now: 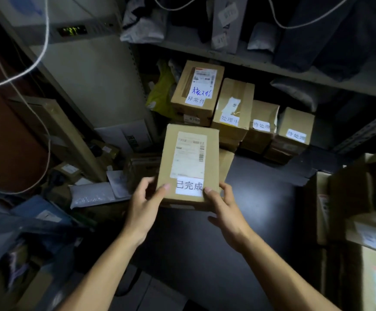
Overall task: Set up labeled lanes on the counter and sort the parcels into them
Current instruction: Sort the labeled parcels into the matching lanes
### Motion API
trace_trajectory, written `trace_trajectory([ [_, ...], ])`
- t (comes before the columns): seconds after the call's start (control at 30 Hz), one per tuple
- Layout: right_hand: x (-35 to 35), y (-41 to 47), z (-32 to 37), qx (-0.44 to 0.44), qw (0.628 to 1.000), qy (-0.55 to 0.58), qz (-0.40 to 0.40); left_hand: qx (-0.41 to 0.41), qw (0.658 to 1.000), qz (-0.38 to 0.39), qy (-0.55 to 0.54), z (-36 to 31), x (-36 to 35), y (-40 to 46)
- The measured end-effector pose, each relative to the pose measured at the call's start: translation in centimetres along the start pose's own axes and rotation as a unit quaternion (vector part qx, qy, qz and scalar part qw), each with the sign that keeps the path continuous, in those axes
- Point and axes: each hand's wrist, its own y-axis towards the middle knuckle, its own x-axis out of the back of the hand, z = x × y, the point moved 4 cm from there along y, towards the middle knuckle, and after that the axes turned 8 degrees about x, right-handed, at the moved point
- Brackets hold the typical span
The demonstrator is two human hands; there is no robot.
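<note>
Parcels [232, 108] already stand labelled along the desk's [261, 187] far edge — left hand [145, 203] and right hand [224, 206] grip another labelled box [190, 162], unplaced.

The shipping label [190, 154] print is too blurred to read; shelf parcels [225, 21] cut off above.

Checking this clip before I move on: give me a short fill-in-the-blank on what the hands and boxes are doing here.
1. The box labelled 已完成 is held by ____ hands, the left hand and the right hand.
2. Behind it, the box labelled 异常件 stands at the ____ end of the row.
3. The number of boxes in that row labelled 待处理 is ____.

Missing words: both; left; two
</note>
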Motion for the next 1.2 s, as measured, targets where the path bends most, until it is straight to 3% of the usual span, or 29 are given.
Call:
trace_trajectory([
  [0.37, 15.4, -17.6, 0.1, 0.109, 0.991, 0.029, -0.076, -0.061, 0.982, 0.168, -0.054, -0.4, -13.8, -18.8],
  [0.6, 25.8, -28.6, -1.6, 0.115, 0.986, 0.066, -0.105, -0.059, 0.971, 0.228, -0.049, 0.7, -23.2, -30.5],
  [1.2, 39.5, -41.7, -5.5, 0.113, 0.944, 0.078, -0.299, -0.038, 0.91, 0.41, 0.04, 2.9, -38.7, -39.2],
])
